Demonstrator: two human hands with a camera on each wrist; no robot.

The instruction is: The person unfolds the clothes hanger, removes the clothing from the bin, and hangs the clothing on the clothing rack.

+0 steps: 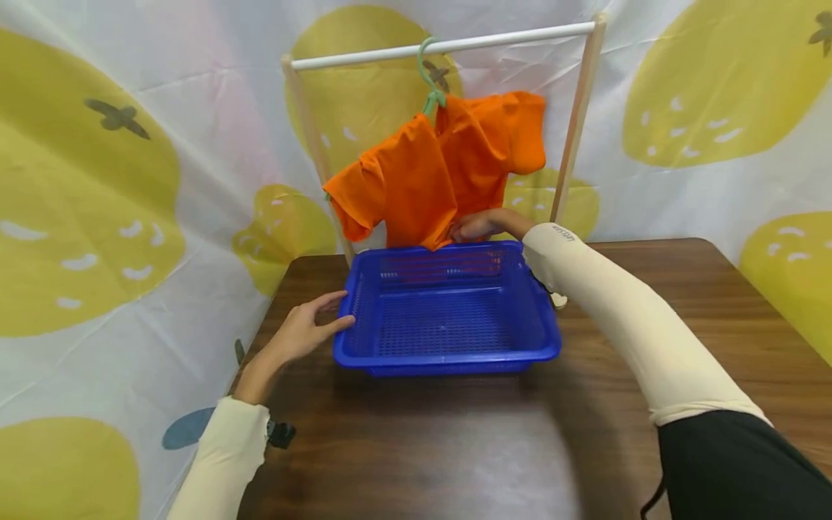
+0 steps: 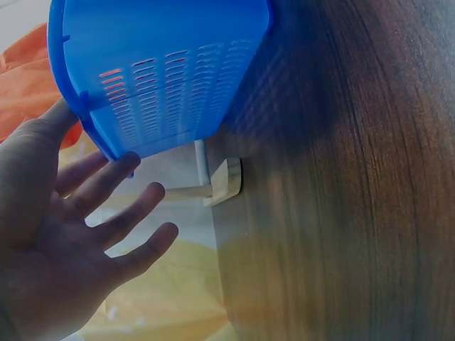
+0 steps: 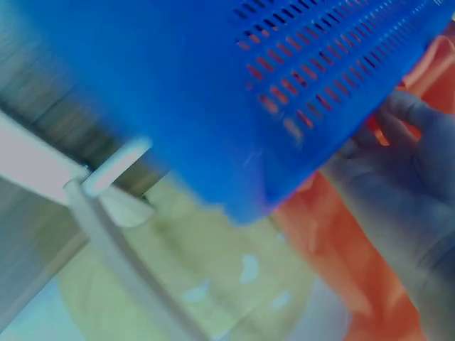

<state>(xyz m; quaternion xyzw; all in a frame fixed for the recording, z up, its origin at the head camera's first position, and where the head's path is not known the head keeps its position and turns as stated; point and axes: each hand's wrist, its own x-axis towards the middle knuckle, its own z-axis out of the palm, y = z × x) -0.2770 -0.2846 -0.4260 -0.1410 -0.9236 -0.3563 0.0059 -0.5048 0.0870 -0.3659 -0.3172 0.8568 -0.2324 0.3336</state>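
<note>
An orange short-sleeved shirt (image 1: 416,180) hangs from a green hanger (image 1: 432,79), its left side lower than its right. My right hand (image 1: 477,226) grips the bottom of the shirt just beyond the far rim of a blue plastic basket (image 1: 448,359). Orange cloth shows between thumb and fingers in the right wrist view, where the basket wall (image 3: 178,92) hides some fingertips. My left hand (image 1: 308,326) touches the basket's left rim, thumb over the top. Its other fingers spread loosely outside the slotted wall (image 2: 163,85) in the left wrist view.
The hanger hooks over a white rod (image 1: 507,37) between two wooden posts (image 1: 575,123). This rack stands behind the basket on a brown wooden table (image 1: 455,448). A white curtain (image 1: 214,137) with yellow fruit prints backs the table. A rack foot (image 2: 226,182) sits near the basket's corner.
</note>
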